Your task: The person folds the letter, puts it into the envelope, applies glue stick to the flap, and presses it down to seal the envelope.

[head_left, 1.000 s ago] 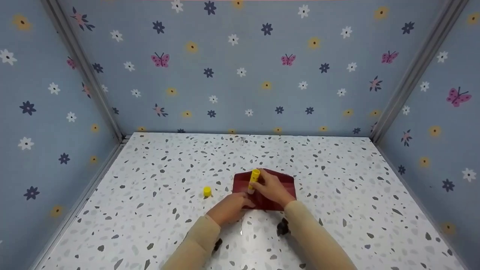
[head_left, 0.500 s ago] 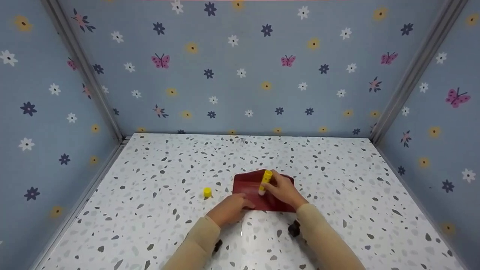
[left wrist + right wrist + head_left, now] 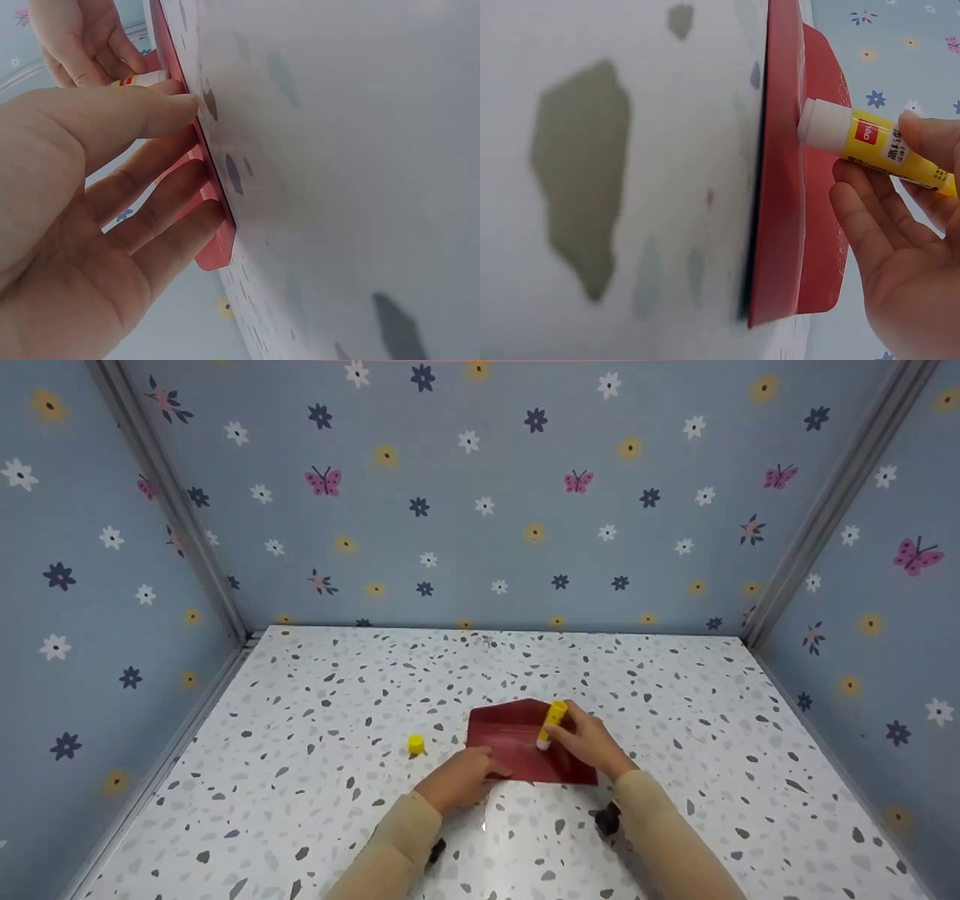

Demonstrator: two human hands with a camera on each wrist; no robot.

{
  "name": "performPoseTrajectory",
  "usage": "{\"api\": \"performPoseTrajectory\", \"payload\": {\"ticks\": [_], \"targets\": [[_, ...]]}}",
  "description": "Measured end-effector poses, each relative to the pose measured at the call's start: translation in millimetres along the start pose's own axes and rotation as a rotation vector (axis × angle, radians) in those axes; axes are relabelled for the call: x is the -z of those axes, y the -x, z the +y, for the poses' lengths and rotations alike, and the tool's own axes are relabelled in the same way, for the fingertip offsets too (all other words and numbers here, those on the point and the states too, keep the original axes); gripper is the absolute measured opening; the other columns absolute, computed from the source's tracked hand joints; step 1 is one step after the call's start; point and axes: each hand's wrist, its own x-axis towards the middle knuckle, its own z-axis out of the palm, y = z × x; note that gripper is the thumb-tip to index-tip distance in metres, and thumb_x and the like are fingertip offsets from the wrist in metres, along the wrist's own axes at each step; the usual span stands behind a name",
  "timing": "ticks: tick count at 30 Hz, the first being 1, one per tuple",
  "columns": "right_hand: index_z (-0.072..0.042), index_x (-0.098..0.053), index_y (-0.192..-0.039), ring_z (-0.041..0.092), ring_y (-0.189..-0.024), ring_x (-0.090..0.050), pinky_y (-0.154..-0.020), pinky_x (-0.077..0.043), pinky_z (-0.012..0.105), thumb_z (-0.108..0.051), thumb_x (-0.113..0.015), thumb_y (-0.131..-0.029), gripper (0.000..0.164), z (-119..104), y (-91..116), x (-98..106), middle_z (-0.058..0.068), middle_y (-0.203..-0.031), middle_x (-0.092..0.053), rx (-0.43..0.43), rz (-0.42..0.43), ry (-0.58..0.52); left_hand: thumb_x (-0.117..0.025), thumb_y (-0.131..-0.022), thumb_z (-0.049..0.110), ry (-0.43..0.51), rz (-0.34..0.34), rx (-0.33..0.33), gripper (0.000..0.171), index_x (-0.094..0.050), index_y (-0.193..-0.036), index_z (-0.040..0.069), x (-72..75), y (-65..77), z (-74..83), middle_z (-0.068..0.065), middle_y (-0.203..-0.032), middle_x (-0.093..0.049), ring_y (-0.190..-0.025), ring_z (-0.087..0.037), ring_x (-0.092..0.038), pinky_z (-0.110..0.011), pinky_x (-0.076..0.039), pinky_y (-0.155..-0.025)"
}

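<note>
A dark red paper envelope (image 3: 504, 740) lies flat on the speckled table with its flap spread toward the back. My right hand (image 3: 594, 744) pinches a yellow glue stick (image 3: 885, 142) between thumb and fingers, tilted. In the right wrist view the white end of the stick touches the envelope near the flap's fold. At the envelope's front left, my left hand (image 3: 456, 781) rests with extended fingertips (image 3: 196, 217) on the paper. Left of the envelope stands a small yellow cap (image 3: 416, 745), apart from both hands.
The white speckled table (image 3: 337, 690) meets a blue flowered back panel (image 3: 480, 510), with similar panels at both sides. Grey metal posts (image 3: 810, 510) mark the back corners. A dark wrist-worn piece (image 3: 608, 819) hangs under the right forearm.
My right hand has slid the glue stick rightward along the envelope from near its left-middle. The left hand and the cap stay where they were.
</note>
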Motion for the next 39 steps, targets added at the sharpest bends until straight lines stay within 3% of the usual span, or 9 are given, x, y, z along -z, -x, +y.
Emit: {"api": "performPoseTrajectory", "payload": {"ticks": [6,18,30,39], "targets": [[-0.016,-0.056,-0.125,0.023,-0.101,-0.057,-0.098,-0.048,0.044,-0.027,-0.066,-0.099,0.031,1.0,0.5,1.7,0.003,-0.114,-0.064,-0.026,0.003,0.013,-0.069,-0.094,0.006,0.009,-0.013,0.027,0.029,-0.076,-0.119,0.018,0.0,-0.6,0.0,0.008,-0.104,-0.066,-0.092,-0.007,-0.057,-0.025,-0.051,-0.088],[-0.015,-0.056,-0.125,0.022,-0.099,-0.056,-0.096,-0.049,0.042,-0.028,-0.067,-0.098,0.032,6.7,1.0,7.7,0.002,-0.110,-0.063,0.007,0.006,0.025,-0.069,-0.094,0.007,0.040,-0.027,0.073,0.030,-0.075,-0.121,0.020,0.7,-0.9,1.0,0.011,-0.103,-0.065,-0.092,-0.007,-0.056,-0.027,-0.051,-0.090],[-0.012,-0.055,-0.123,0.024,-0.104,-0.059,-0.094,-0.052,0.041,-0.026,-0.067,-0.099,0.030,15.1,7.1,23.8,0.005,-0.111,-0.064,-0.014,0.027,0.010,-0.069,-0.095,0.008,-0.004,0.015,-0.001,0.027,-0.075,-0.120,0.015,1.7,1.3,2.0,0.007,-0.101,-0.065,-0.092,-0.008,-0.057,-0.026,-0.051,-0.088],[-0.014,-0.055,-0.123,0.025,-0.106,-0.059,-0.091,-0.054,0.039,-0.027,-0.066,-0.099,0.029,22.4,10.4,33.2,0.005,-0.113,-0.063,-0.057,0.031,-0.015,-0.070,-0.095,0.009,0.013,0.010,0.020,0.027,-0.075,-0.120,0.016,1.0,1.7,1.5,0.008,-0.102,-0.065,-0.093,-0.007,-0.057,-0.025,-0.051,-0.088]]}}
